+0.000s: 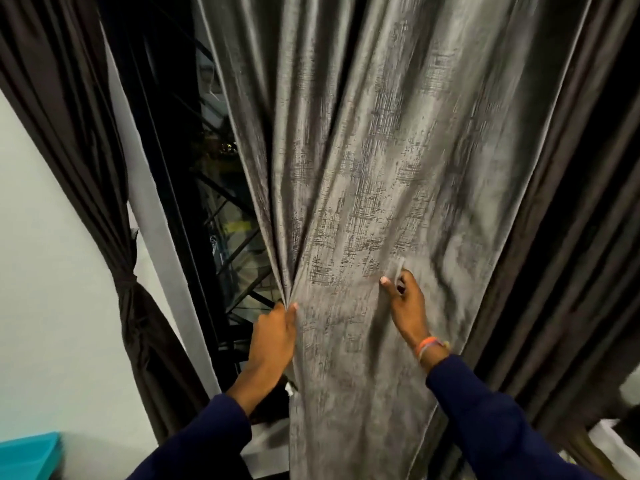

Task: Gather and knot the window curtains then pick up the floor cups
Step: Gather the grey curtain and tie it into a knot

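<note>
Dark blue sleeves [491, 420] were seen entering from the bottom edge, one on each side of the grey curtain [363, 168], which hung in the centre of the view and served as the landmark. At the curtain's left edge, the left hand [273, 337] was closed around a bunched fold of the fabric, thumb on the front face and fingers hidden behind it. To the right of that gathered edge, the right hand [403, 306] was held against the front of the curtain, its fingers curled into a small pinch of cloth; coloured bands [431, 344] were worn at that wrist. Left of the curtain, a dark window [221, 209] with a metal grille was exposed, bordered by a white frame [156, 209]. Further left, a dark brown curtain [69, 116] was already tied at its middle against the pale wall [45, 271]. Another dark brown panel [571, 202] hung just right of the grey curtain. A turquoise object [29, 455] lay at the lower left corner.
</note>
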